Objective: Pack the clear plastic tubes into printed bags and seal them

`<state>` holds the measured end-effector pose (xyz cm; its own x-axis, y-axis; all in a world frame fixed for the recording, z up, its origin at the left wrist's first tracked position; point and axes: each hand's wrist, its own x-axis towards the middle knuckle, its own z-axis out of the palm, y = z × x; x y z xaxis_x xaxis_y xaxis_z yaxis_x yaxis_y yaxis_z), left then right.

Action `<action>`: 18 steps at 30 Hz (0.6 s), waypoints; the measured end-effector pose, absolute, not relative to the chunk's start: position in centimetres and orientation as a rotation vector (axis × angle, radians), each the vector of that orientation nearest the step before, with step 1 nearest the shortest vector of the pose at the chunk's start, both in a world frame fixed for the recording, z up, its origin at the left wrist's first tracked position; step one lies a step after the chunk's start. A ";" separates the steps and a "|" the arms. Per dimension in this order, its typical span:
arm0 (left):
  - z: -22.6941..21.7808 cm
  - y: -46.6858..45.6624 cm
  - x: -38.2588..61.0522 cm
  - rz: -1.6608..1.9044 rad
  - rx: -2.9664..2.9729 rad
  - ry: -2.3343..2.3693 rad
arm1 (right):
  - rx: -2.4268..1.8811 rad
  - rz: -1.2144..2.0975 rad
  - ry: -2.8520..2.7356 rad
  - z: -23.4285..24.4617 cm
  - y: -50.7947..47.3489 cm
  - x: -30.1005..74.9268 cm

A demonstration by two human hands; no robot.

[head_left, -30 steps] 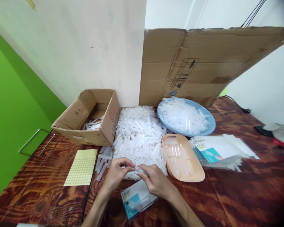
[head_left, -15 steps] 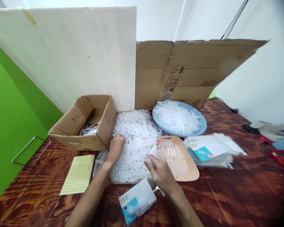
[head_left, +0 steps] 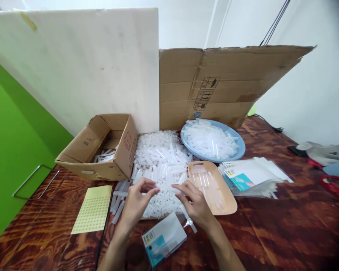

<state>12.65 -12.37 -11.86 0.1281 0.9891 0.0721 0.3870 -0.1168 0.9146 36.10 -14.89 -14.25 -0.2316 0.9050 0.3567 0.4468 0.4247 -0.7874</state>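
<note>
My left hand [head_left: 141,197] is closed in a pinch, with a small white plastic piece just showing at its fingertips. Facing it, my right hand [head_left: 194,201] pinches a translucent plastic tube [head_left: 168,187], which is hard to make out against the white pile behind. Both hands hover over the near part of a heap of small white plastic pieces [head_left: 162,207]. Loose translucent tubes [head_left: 169,154] lie on the heap's farther part. Below the hands, a clear packet with a white and teal card [head_left: 165,239] rests on the table.
A cardboard box [head_left: 97,150] stands left, above a yellow sticker sheet [head_left: 93,210]. On the right are a peach tray [head_left: 230,201] with tubes, a blue basin [head_left: 241,150] heaped with tubes, and stacked card packets [head_left: 251,173]. A white board [head_left: 101,75] and cardboard sheet [head_left: 228,86] stand behind.
My left hand has come from the heap's left side toward me and now faces my right hand. The right hand has shifted slightly right, and its tube now points toward the left hand.
</note>
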 end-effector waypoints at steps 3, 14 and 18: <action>-11.5 -14.8 13.4 0.956 1.502 1.278 | -1.047 0.764 -1.877 -14.6 -15.0 35.6; -13.4 -16.3 13.1 1.042 1.904 1.185 | -1.178 1.155 -1.551 -15.4 -16.7 33.7; -13.6 -16.5 12.6 0.940 1.780 1.227 | -1.174 1.126 -1.563 -15.7 -17.0 33.6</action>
